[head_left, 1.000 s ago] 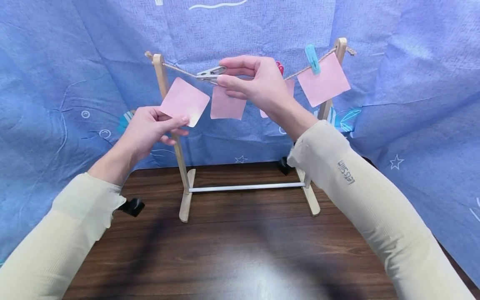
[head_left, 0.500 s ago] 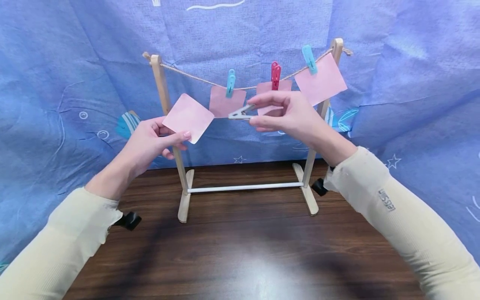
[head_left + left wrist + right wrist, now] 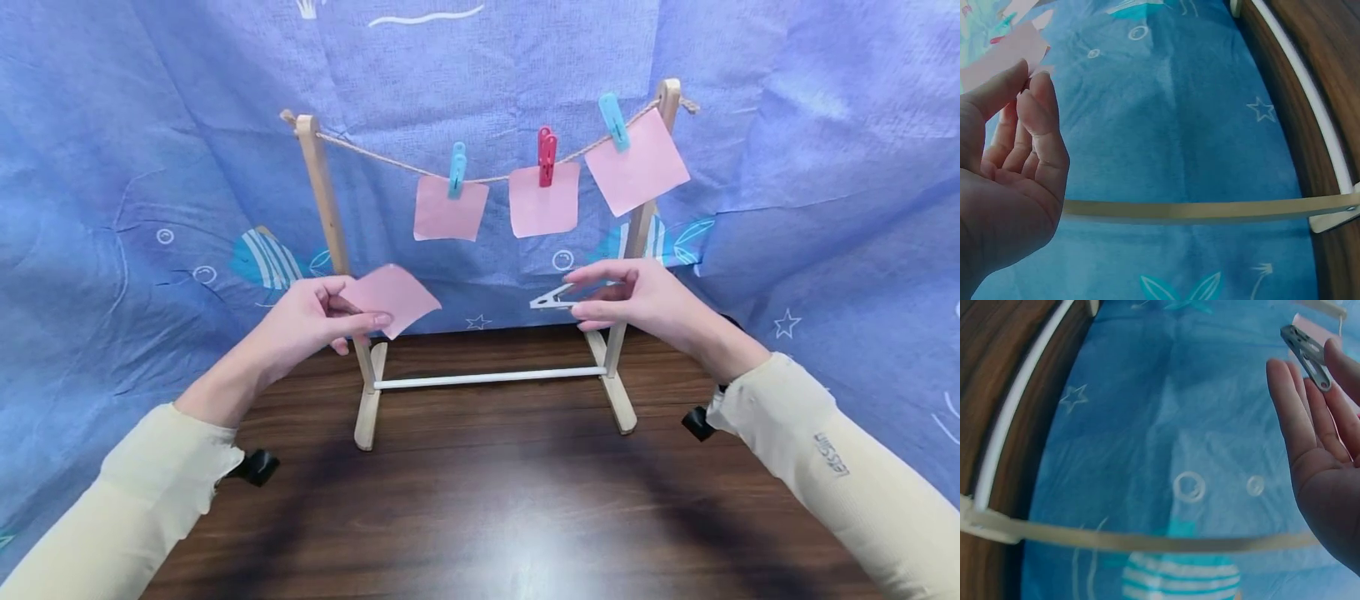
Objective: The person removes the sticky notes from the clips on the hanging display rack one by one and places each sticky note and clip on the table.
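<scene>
My left hand point(image 3: 307, 321) pinches a square of pink paper point(image 3: 397, 292) between thumb and fingers, in front of the rack's left post. In the left wrist view the paper point(image 3: 1019, 47) juts beyond the fingertips. To the right, my right hand point(image 3: 648, 300) holds a grey-white clothespin point(image 3: 550, 298) by its handle end, its tip pointing left. The right wrist view shows the same clothespin point(image 3: 1304, 353) between thumb and fingers. Neither hand touches the rope point(image 3: 367, 153), which sags above them.
Along the rope hang three pink papers, held by a blue clothespin point(image 3: 457, 171), a red clothespin point(image 3: 547, 158) and another blue clothespin point(image 3: 613, 123). Wooden posts point(image 3: 324, 196) joined by a white rod point(image 3: 491, 377) stand on the dark wooden table point(image 3: 450, 500). A blue patterned cloth point(image 3: 187, 125) forms the backdrop.
The right hand has come away from the rope, moving down and right with the clothespin. The left hand has lowered with its paper, which now tilts flatter.
</scene>
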Available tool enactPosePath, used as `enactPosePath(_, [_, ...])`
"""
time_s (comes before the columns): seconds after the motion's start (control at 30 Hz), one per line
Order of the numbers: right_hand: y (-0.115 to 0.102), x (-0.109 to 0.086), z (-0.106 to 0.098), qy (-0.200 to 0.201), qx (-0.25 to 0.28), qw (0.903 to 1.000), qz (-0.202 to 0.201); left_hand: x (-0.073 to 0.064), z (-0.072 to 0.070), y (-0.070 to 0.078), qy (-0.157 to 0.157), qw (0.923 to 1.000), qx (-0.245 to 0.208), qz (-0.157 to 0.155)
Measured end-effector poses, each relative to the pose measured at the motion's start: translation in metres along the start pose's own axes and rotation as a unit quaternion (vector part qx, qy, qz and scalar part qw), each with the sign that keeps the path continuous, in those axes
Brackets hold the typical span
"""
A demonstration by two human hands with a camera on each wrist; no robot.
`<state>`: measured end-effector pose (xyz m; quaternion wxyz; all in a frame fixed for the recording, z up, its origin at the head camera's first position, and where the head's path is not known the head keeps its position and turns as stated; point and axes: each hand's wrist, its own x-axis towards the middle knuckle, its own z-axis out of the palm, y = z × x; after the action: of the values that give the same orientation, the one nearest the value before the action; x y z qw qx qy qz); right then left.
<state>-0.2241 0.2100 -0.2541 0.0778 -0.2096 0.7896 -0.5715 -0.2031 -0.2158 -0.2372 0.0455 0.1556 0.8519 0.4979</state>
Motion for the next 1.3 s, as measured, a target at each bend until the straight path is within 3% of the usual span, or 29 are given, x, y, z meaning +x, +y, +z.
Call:
enactPosePath(0.27, [0.032,-0.016,-0.011,-0.03,-0.008,0.9993,0.022,-0.002,0.008,-0.021,-0.029,0.9992,-0.003,-0.028])
enactPosePath(0.47, [0.054,-0.025,-0.018,-0.026,0.036,0.9982,0.041,-0.005,0.016,-0.039,-0.054,0.9977,-0.021,-0.035])
enactPosePath(0.7, [0.075,-0.026,-0.018,-0.036,0.072,0.9955,0.051,-0.011,0.022,-0.063,-0.042,0.9972,-0.049,-0.039])
enactPosePath(0.9, [0.095,-0.028,-0.019,-0.042,0.079,0.9934,0.072,-0.013,0.029,-0.081,-0.039,0.9975,-0.04,-0.043])
enactPosePath(1.07, [0.111,-0.028,-0.018,-0.046,0.133,0.9861,0.088,-0.013,0.03,-0.093,-0.04,0.9969,-0.047,-0.049])
enactPosePath(1.3, [0.132,-0.026,-0.014,-0.067,0.187,0.9765,0.084,-0.012,0.032,-0.107,-0.048,0.9919,-0.084,-0.082])
